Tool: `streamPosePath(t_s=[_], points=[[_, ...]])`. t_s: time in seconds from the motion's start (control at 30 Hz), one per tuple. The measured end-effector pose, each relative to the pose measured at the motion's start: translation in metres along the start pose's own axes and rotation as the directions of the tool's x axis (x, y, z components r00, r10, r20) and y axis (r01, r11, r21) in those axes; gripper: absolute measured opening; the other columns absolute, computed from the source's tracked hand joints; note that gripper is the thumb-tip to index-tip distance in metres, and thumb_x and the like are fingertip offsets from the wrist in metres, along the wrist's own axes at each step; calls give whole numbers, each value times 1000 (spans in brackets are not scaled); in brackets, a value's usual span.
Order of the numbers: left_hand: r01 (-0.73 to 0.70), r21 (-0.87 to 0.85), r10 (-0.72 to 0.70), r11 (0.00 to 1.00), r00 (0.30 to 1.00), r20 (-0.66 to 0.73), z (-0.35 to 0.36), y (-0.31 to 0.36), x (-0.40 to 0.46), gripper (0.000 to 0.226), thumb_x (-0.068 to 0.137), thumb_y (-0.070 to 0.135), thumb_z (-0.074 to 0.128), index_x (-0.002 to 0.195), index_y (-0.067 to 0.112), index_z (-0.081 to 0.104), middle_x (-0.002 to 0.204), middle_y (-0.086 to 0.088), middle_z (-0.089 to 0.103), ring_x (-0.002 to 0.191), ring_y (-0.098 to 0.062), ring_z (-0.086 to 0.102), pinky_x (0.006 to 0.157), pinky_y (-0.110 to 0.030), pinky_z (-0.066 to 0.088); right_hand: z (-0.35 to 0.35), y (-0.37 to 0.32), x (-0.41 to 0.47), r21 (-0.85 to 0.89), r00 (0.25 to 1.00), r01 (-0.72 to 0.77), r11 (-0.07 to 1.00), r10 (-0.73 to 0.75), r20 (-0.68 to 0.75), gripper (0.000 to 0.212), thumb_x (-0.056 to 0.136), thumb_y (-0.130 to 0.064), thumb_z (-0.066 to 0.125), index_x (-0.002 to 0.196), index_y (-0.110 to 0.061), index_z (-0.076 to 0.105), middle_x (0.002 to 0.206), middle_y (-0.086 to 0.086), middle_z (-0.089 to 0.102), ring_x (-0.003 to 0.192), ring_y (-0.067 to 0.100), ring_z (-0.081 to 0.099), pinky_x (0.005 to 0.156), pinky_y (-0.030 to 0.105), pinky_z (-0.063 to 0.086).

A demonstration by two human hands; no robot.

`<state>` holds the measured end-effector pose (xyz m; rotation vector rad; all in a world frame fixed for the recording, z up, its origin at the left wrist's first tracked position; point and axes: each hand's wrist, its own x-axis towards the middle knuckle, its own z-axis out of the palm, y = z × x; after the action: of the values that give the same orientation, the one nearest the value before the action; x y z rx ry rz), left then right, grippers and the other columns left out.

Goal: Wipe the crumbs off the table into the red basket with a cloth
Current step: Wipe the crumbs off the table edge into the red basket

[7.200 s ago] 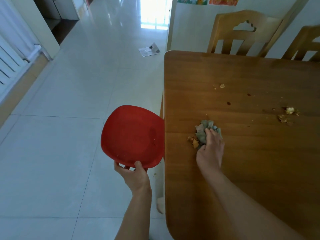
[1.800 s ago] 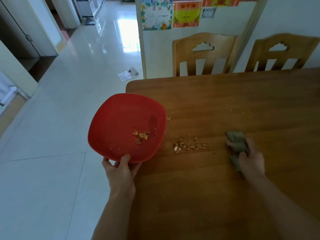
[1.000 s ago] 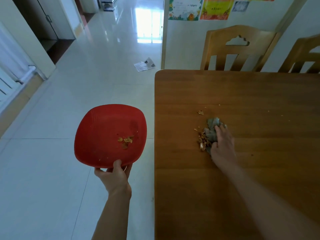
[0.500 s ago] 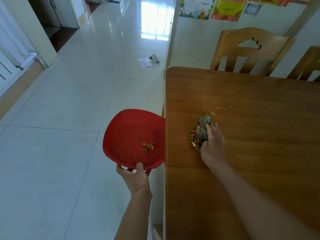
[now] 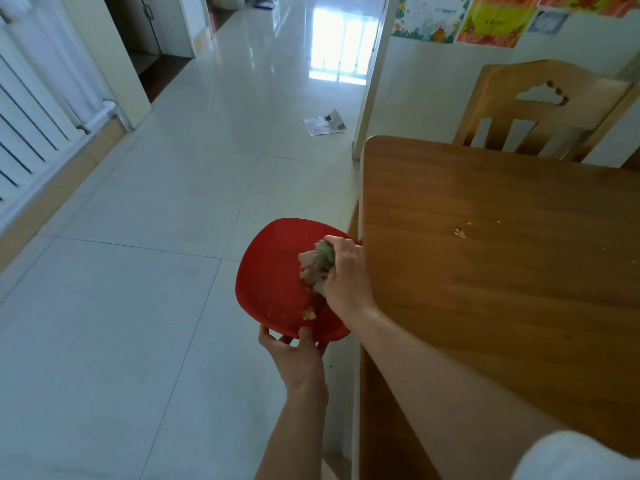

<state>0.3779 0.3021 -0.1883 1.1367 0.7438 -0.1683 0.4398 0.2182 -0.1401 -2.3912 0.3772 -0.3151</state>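
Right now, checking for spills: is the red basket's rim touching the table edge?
Cannot tell. In the head view the right hand and cloth cover where the red basket meets the table.

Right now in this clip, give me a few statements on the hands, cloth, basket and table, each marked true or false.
1. The right hand grips the cloth over the red basket. True.
2. The left hand rests flat on the table. False: it holds the basket's near rim, beside the table.
3. Crumbs lie inside the basket. True.
4. The table is wiped clean. False: a few crumbs on the table remain.
5. The basket sits on the floor. False: it is held in the air at the table's edge.
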Motion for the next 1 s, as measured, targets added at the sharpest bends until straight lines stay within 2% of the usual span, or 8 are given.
streamPosePath(t_s=[0.13,0.3,0.47,0.67,0.77,0.83,0.9,1.0], points=[[-7,-3,7,1000,1000,2,-7,7,1,76,94,-4,56,153,33,24,132,-14,52,113,-33,63,71,-32,61,-3,-13,10,57,998,8,998,-12,69,54,87,8,49,136,-14,42,132,5,49,124,19,39,110,32,36],[-65,42,65,997,998,-5,-19,19,4,78,92,-4,57,152,35,26,130,-10,53,106,-26,65,69,-30,63,-8,-34,15,94,981,182,979,-174,-88,57,86,2,57,137,-17,38,128,4,49,118,17,41,98,21,40],[-82,24,82,996,997,9,-28,33,4,77,94,-4,55,153,34,24,133,-12,51,114,-36,63,67,-30,63,10,-33,-2,-22,992,118,993,-117,54,78,84,3,63,146,-20,22,135,5,47,124,21,37,103,37,40],[-114,-20,115,993,992,56,-34,51,-8,77,92,-3,57,152,34,26,127,-9,53,110,-33,65,61,-24,61,4,-31,-14,1,978,208,978,-208,23,67,88,-5,61,145,-20,29,136,4,44,124,20,35,105,36,39],[-126,-19,127,992,988,89,-30,57,-18,76,92,0,60,151,34,26,122,-5,54,105,-26,65,60,-21,59,-17,-29,-17,118,994,110,987,-107,-35,55,92,-2,51,141,-21,34,135,4,43,121,16,39,102,32,43],[-119,-21,121,993,987,108,-25,60,-25,75,93,0,60,151,34,26,121,-4,54,105,-26,65,59,-21,59,-41,-31,-16,484,986,-97,870,150,-71,42,96,-8,46,133,-28,42,127,-1,51,116,11,49,90,23,47],[-120,-13,120,993,984,132,-19,61,-35,75,94,0,59,152,33,26,125,-7,54,108,-28,65,60,-21,59,-67,-27,-13,766,918,-268,584,395,20,29,96,-15,47,120,-32,51,115,-2,62,105,14,62,81,27,53],[-125,-9,125,992,975,184,-7,59,-51,74,95,0,59,152,33,26,127,-7,54,109,-28,66,59,-22,59,-105,-12,-19,923,844,-305,236,515,148,26,94,-9,47,106,-27,61,101,6,71,90,21,71,69,33,58]])
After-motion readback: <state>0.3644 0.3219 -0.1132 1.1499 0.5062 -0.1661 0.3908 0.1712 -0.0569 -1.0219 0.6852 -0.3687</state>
